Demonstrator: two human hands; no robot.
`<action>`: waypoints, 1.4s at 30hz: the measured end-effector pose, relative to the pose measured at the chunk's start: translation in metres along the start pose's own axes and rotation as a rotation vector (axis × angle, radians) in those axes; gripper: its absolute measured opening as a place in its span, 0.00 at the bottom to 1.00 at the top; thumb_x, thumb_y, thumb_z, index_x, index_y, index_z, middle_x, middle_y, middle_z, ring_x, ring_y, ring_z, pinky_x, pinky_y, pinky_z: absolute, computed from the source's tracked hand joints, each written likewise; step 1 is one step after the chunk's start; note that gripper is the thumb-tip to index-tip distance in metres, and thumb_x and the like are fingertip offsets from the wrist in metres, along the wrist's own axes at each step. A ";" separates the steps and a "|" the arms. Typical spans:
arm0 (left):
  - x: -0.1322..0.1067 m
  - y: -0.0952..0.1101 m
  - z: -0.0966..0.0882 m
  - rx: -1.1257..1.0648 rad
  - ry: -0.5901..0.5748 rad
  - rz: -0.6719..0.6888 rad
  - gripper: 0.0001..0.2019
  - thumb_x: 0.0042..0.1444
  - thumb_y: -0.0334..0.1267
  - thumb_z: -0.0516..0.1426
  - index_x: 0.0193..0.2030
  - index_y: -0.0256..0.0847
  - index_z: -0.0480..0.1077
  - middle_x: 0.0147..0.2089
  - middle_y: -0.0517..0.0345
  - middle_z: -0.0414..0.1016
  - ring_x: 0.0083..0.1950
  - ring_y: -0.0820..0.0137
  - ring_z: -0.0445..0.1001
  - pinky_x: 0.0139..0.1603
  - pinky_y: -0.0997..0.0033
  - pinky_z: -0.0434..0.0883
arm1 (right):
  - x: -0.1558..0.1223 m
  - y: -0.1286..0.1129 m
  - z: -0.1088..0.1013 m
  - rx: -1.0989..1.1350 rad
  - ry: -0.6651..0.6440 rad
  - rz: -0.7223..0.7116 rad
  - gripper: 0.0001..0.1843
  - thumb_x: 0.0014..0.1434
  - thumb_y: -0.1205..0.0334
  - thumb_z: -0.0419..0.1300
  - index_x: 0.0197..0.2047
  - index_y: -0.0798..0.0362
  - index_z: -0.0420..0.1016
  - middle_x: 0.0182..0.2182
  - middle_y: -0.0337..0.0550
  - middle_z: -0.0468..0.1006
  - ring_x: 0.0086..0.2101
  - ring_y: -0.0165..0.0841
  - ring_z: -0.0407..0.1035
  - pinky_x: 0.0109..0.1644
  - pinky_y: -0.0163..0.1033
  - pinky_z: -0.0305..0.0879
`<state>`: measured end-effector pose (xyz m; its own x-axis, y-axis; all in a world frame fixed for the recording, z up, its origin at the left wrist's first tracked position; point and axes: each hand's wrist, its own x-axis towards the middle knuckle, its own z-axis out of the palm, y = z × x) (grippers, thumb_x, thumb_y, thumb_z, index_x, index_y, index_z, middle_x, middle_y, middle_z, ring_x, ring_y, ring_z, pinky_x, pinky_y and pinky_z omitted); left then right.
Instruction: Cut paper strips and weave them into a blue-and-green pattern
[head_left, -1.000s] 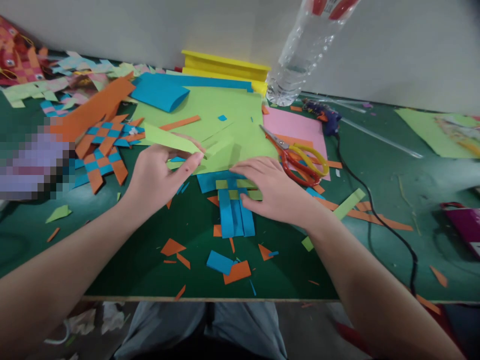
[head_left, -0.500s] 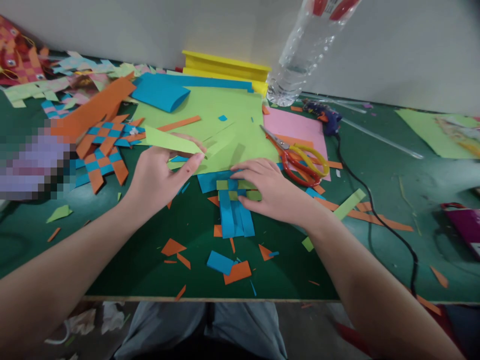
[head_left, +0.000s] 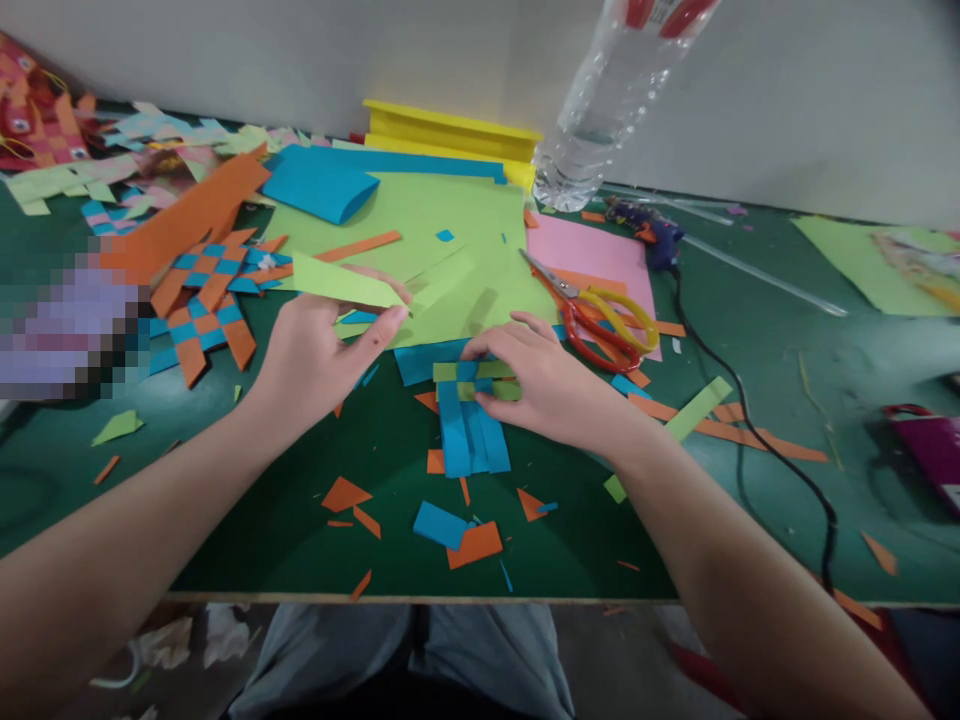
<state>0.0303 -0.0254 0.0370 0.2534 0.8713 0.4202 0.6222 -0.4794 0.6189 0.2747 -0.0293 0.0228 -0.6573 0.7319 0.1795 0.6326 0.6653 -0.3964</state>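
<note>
My left hand [head_left: 322, 340] is closed in a pinch on a light green paper strip [head_left: 341, 280], which slants above the green sheet. Thumb and forefinger meet at the strip's right end. My right hand [head_left: 551, 375] rests at a small woven piece of blue and green paper strips [head_left: 466, 385], with curled forefinger and thumb at its right side. Loose blue tails of the weave hang toward the table's front edge. Part of the weave is hidden under my right fingers. A blue paper piece [head_left: 416, 365] shows just behind it.
Scissors [head_left: 600, 310] with red and yellow handles lie right of the green sheet [head_left: 450, 215]. Behind are a clear plastic bottle [head_left: 600, 110] and a glue gun [head_left: 656, 235] with a black cord. Woven orange-blue pieces [head_left: 206, 290] lie left. Paper scraps [head_left: 474, 545] litter the front.
My right fingers have shifted slightly on the weave, and a blue square beside them shows more clearly. The left hand and its strip are almost unmoved.
</note>
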 end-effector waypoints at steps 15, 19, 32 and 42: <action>0.002 -0.007 0.004 0.064 -0.078 -0.063 0.12 0.65 0.49 0.53 0.44 0.46 0.71 0.52 0.55 0.79 0.48 0.61 0.77 0.49 0.59 0.73 | 0.001 -0.004 -0.007 0.114 -0.017 -0.051 0.17 0.59 0.72 0.61 0.52 0.54 0.70 0.45 0.47 0.79 0.46 0.37 0.73 0.50 0.45 0.69; 0.001 -0.009 0.007 0.089 -0.104 -0.055 0.11 0.64 0.47 0.52 0.43 0.45 0.72 0.50 0.54 0.80 0.48 0.60 0.77 0.46 0.62 0.73 | 0.001 -0.004 -0.009 0.121 -0.022 -0.045 0.18 0.60 0.71 0.62 0.53 0.54 0.71 0.46 0.47 0.79 0.45 0.37 0.74 0.50 0.44 0.70; 0.001 -0.007 0.005 0.082 -0.194 -0.160 0.16 0.61 0.42 0.50 0.42 0.39 0.78 0.43 0.53 0.81 0.37 0.64 0.76 0.37 0.68 0.70 | -0.001 -0.005 -0.016 0.108 0.030 -0.047 0.20 0.61 0.71 0.61 0.56 0.54 0.72 0.47 0.45 0.81 0.47 0.37 0.76 0.53 0.45 0.71; -0.001 -0.010 0.008 0.057 -0.150 -0.073 0.16 0.63 0.46 0.53 0.41 0.41 0.80 0.50 0.51 0.79 0.51 0.59 0.77 0.53 0.62 0.71 | -0.002 -0.004 -0.017 0.091 0.063 -0.037 0.20 0.61 0.71 0.61 0.57 0.54 0.72 0.48 0.46 0.82 0.47 0.37 0.76 0.52 0.44 0.72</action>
<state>0.0300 -0.0204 0.0250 0.3113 0.9114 0.2690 0.6826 -0.4114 0.6040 0.2804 -0.0305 0.0394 -0.6507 0.7169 0.2502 0.5668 0.6779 -0.4682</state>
